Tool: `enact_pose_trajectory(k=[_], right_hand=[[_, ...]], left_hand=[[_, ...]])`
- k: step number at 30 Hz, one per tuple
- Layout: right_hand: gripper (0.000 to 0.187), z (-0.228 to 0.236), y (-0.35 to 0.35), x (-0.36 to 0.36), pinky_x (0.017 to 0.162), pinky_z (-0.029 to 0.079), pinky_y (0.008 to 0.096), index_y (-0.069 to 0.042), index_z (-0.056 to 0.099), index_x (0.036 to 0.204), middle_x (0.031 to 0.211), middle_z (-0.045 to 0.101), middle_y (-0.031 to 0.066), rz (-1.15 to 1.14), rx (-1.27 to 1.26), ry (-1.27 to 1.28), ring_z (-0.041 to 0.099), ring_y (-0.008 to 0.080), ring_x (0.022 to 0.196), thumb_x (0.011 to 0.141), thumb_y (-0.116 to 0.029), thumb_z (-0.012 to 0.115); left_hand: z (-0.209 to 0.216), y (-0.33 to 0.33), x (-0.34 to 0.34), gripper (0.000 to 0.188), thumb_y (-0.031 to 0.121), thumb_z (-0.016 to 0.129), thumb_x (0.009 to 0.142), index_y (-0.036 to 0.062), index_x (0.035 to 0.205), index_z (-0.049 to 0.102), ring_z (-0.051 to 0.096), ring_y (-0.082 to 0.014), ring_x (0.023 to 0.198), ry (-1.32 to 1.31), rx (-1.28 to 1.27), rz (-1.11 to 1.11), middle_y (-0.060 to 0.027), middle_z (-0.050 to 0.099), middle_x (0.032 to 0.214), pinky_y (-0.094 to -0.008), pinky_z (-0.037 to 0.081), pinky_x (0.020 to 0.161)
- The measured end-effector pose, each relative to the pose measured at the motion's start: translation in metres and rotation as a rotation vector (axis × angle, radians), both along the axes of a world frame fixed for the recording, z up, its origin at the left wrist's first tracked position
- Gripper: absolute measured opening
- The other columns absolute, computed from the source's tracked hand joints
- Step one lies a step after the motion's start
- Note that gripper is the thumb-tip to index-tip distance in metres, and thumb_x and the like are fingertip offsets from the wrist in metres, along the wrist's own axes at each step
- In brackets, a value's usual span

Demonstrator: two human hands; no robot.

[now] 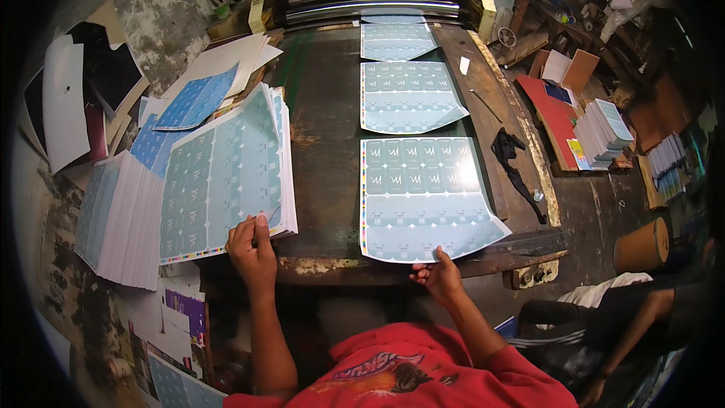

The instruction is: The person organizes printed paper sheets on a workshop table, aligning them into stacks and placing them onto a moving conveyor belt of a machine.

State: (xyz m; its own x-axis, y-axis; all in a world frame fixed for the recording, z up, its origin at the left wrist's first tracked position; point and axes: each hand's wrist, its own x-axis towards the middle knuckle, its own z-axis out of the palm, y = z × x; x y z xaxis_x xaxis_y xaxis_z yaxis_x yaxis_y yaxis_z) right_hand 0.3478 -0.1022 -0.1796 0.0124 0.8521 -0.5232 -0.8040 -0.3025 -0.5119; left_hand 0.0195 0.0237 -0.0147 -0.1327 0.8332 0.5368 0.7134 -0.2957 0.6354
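Note:
A glossy pale blue-green printed sheet lies at the near end of the dark machine table, its near right corner curling up. My right hand pinches its near edge, thumb on top and fingers below. To the left, a thick stack of similar printed sheets leans at a slant, its top sheets bowed upward. My left hand is closed at the stack's lower edge, with fingertips and thumb on the top sheet. Two more printed sheets lie in line behind the near one, toward the rollers.
Metal rollers span the table's far end. A black cloth and a thin rod lie on its right side. Another sheet stack stands at far left. Right, beyond the table, are stacked cards, a brown bin and another person's arm.

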Motion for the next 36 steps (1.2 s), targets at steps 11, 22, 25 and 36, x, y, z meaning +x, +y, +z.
enact_pose_trajectory(k=[11,22,25,36], right_hand=[[0.038,-0.012,0.056,-0.010,0.080,0.054,0.0448,-0.001,0.047,0.109,0.097,0.062,0.0143,-0.168,0.116,0.025,0.060,0.0198,0.075,0.101,-0.038,0.045],[0.058,0.006,0.055,-0.007,0.072,0.054,0.0336,-0.014,0.032,0.147,0.108,0.061,0.0115,-0.299,0.113,-0.579,0.060,0.0200,0.088,0.097,-0.033,0.054],[0.033,0.008,0.026,0.013,0.083,0.048,0.0388,-0.007,0.064,0.118,0.094,0.065,0.0118,-0.332,0.351,-1.463,0.061,0.0258,0.088,0.095,-0.030,0.060],[0.026,-0.052,0.000,0.027,0.073,0.039,0.0442,-0.012,0.061,0.064,0.076,0.056,0.0059,-0.492,0.354,-2.163,0.055,0.0272,0.078,0.072,-0.036,0.066]], left_hand=[[0.007,-0.008,0.000,0.020,0.028,0.066,0.091,0.0107,0.097,0.073,0.060,-0.0264,0.098,0.182,0.075,-0.001,-0.0056,0.068,0.097,-0.0388,0.039,0.090],[-0.011,0.013,0.004,0.023,0.014,0.060,0.093,0.0027,0.110,0.069,0.059,-0.0343,0.096,0.229,0.118,-0.161,-0.0170,0.066,0.102,-0.0428,0.045,0.089],[-0.051,0.042,-0.005,0.030,0.021,0.054,0.097,-0.0029,0.111,0.067,0.059,-0.0319,0.100,0.267,0.164,-0.154,-0.0161,0.065,0.107,-0.0427,0.045,0.092],[-0.074,0.040,0.223,0.037,0.025,0.052,0.098,-0.0052,0.117,0.061,0.057,-0.0326,0.106,0.081,0.299,-0.806,-0.0181,0.061,0.115,-0.0423,0.042,0.097]])
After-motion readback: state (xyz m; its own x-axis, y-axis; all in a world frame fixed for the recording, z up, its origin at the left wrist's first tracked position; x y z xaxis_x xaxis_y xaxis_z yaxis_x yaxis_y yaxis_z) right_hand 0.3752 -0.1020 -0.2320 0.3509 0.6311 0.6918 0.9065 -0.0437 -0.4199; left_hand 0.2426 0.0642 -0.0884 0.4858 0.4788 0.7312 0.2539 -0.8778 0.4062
